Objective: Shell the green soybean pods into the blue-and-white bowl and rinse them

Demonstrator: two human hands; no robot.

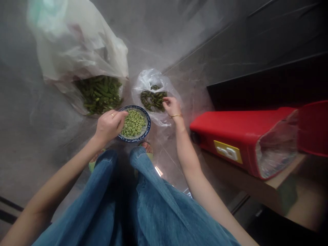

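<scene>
Shelled green beans [134,122] fill much of a blue-and-white bowl [147,131] on the floor. At the bowl's left rim is my left hand [109,125], its fingers curled and closed; whatever they grip is hidden. My right hand [172,106] reaches over a small clear plastic bag [172,89], thumb and fingertips pinched together. What is between those fingertips is too small to make out. Dark green pods or shells [153,99] lie in that bag just beside them. To the left, green bean pods [101,94] show in the mouth of a large white plastic bag [82,51].
A red bin [230,126] with a yellow label and a plastic liner lies on its side at the right, on a wooden ledge [289,171]. My feet in green slippers [150,155] stand close behind the bowl. Grey tiles [153,44] cover the floor.
</scene>
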